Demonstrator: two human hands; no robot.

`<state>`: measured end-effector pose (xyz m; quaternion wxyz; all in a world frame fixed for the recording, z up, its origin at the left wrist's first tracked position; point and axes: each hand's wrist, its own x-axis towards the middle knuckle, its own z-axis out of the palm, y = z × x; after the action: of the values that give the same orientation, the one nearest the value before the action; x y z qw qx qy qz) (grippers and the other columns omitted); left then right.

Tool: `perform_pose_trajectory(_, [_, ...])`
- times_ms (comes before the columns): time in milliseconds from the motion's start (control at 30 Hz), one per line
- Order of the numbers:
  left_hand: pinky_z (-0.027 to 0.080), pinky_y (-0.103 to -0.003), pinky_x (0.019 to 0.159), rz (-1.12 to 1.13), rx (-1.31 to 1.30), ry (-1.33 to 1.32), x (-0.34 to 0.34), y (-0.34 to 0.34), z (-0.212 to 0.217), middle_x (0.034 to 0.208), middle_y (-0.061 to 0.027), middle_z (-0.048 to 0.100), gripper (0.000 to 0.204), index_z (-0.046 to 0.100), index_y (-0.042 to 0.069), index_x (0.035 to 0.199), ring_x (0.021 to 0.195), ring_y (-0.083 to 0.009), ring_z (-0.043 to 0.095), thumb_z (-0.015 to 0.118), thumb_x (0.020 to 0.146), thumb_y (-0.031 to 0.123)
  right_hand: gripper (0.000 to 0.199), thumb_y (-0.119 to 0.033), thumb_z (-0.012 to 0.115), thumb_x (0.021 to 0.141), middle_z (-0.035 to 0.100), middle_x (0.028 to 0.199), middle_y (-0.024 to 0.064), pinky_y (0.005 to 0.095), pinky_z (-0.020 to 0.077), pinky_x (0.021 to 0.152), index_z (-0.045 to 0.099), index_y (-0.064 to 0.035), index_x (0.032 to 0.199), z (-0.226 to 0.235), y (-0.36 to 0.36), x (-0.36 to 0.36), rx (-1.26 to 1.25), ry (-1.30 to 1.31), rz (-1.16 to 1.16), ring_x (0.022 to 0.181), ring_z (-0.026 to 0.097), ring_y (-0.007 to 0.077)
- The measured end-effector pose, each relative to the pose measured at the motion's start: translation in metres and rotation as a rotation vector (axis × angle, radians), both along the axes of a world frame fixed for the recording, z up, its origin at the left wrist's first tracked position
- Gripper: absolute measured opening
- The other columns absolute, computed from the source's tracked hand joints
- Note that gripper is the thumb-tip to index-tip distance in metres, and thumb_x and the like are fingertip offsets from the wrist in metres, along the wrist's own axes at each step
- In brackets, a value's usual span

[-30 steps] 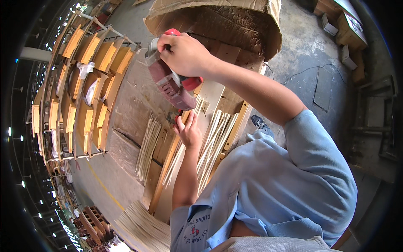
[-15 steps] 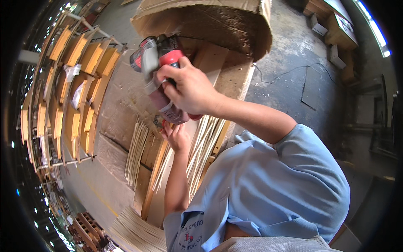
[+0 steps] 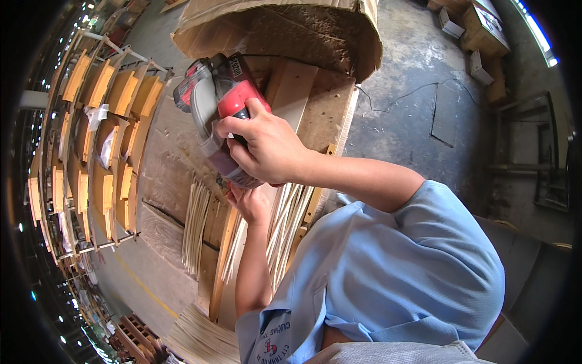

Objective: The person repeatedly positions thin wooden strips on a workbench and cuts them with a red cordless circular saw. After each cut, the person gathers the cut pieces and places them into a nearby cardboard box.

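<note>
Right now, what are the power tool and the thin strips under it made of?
Power tool: looks like moulded plastic, red and grey, slightly glossy on the housing. Strips: pale, matte, thin slats, probably wood or bamboo; grain too fine to tell which.

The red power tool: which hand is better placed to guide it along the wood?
Probably the right hand: its fingers wrap the red power tool. The left hand is under it, at the thin strips.

The middle of the workbench [image 3: 176, 164] is taken up by the red power tool [image 3: 221, 115], gripped by the right hand [image 3: 267, 148]. The far edge is blocked by a cardboard cover [image 3: 285, 30]. Thin wood strips [image 3: 195, 227] crowd the near part; bare board is left along the left edge.
</note>
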<state>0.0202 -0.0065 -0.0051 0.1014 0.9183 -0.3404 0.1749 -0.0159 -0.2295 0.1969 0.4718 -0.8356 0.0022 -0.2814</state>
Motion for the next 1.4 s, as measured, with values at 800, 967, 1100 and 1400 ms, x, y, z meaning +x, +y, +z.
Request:
perform_pose_trajectory(800, [0.033,-0.057,0.11,0.036,0.03,-0.039,0.001,0.0,-0.001,0.131,0.0023,0.074,0.023,0.08,0.019,0.113,0.146,-0.0293,0.047,0.073,0.092,0.018,0.03,-0.013,0.063,0.087,0.054,0.105,0.02,0.0516,0.0532,0.077,0.067,-0.0186,0.116,-0.008,0.003,-0.011,0.003,-0.011,0.025,0.092,0.06,0.0414])
perform_pose_trajectory(967, [0.038,-0.062,0.107,-0.002,-0.119,-0.048,-0.001,-0.013,0.003,0.105,-0.0114,0.078,0.022,0.081,0.004,0.104,0.136,-0.0422,0.054,0.07,0.085,0.008,0.031,-0.012,0.064,0.087,0.054,0.107,0.0205,0.0515,0.0533,0.077,0.067,-0.0189,0.117,-0.015,0.001,-0.013,-0.003,-0.01,0.009,0.091,0.06,0.0416])
perform_pose_trajectory(1100, [0.031,-0.053,0.113,0.046,-0.075,0.003,0.002,-0.003,-0.006,0.138,-0.0052,0.065,0.032,0.073,0.011,0.125,0.143,-0.0311,0.046,0.068,0.095,0.021,0.033,-0.012,0.064,0.087,0.053,0.11,0.0212,0.0518,0.0537,0.079,0.068,-0.0195,0.118,-0.012,0.003,-0.016,0.017,0.007,0.025,0.092,0.061,0.0422])
perform_pose_trajectory(1400, [0.025,-0.047,0.117,0.069,-0.175,0.097,0.004,-0.008,-0.013,0.155,-0.0028,0.053,0.045,0.062,0.012,0.144,0.145,-0.0236,0.042,0.064,0.102,0.03,0.033,-0.012,0.065,0.088,0.052,0.113,0.0225,0.0529,0.0536,0.08,0.067,-0.0196,0.12,-0.02,0.002,-0.019,0.014,0.019,0.026,0.094,0.062,0.0441])
